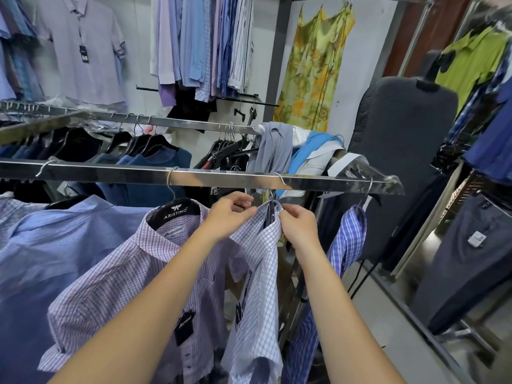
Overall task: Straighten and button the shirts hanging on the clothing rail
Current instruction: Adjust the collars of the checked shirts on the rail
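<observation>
Step in hand: I judge this to be the collar stage on one shirt, with the two collar ends being brought together at the neck so the top button can be done.
Task shirt: the white blue-check shirt [257, 286] hangs from the near rail [110, 170] on a dark hanger [270, 214], between the pink-check shirt [133, 273] and the blue plaid shirt [349, 234].
Left hand [230, 214]: fingers are curled and pinch the collar edge on its own side, just under the rail.
Right hand [297, 223]: it pinches the opposite collar edge with its fingertips, close to the hanger neck. The two hands are near each other but not touching.
Front of the shirt: it is turned partly side-on to my view, so I cannot tell which buttons below the collar are fastened.
Next move: I would need a fine two-handed action, one side holding the buttonhole steady while the other pushes the button through. After that I would work down the front and pull the fabric straight.
Risk: tugging could slide the collar off the hanger.
Holder and load: there is no box or bin in view, and the rail is what carries the stock. It holds a light blue shirt [55, 245], the pink-check shirt with a black tag [184, 327], the task shirt and the plaid one.
</observation>
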Available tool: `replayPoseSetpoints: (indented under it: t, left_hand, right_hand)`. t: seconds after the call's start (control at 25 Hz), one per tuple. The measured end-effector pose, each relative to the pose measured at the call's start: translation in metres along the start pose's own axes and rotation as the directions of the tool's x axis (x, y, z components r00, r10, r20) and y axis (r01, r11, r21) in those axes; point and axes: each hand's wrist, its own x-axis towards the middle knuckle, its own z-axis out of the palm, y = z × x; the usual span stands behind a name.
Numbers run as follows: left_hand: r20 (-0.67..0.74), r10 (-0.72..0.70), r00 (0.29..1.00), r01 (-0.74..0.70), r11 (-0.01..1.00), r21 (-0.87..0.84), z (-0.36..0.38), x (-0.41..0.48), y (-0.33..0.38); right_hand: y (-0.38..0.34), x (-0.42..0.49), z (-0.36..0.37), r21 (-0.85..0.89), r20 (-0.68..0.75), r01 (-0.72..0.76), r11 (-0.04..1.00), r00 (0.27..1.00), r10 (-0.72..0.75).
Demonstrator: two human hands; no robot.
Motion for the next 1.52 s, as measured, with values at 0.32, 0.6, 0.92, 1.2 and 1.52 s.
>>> replayPoseSetpoints:
  t: [0.32, 0.6, 0.92, 1.2, 1.52]
  left_hand:
    - [0.022, 0.028, 0.999, -0.029, 0.998, 0.05, 0.035, 0.026, -0.006]
    - [0.041, -0.223, 0.974, 0.221, 0.973, 0.064, 0.024, 0.036, 0.027]
    - [0.359, -0.402, 0.842, 0.532, 0.73, -0.43, 0.03, 0.035, 0.024]
    - [0.176, -0.147, 0.973, 0.183, 0.96, -0.212, 0.026, 0.027, -0.019]
    - [-0.058, 0.057, 0.997, -0.032, 0.929, 0.368, 0.048, 0.026, -0.007]
  right_hand:
    - [0.002, 0.023, -0.002, -0.068, 0.013, 0.074, 0.995, 0.997, -0.074]
    - [-0.011, 0.036, -0.009, 0.234, 0.205, -0.196, 0.952, 0.967, 0.149]
    - [0.003, 0.033, -0.009, 0.449, 0.517, -0.527, 0.722, 0.812, 0.271]
    - [0.006, 0.024, -0.015, 0.207, 0.415, -0.305, 0.93, 0.888, 0.199]
    - [-0.008, 0.018, -0.021, -0.45, 0.219, 0.18, 0.875, 0.972, -0.088]
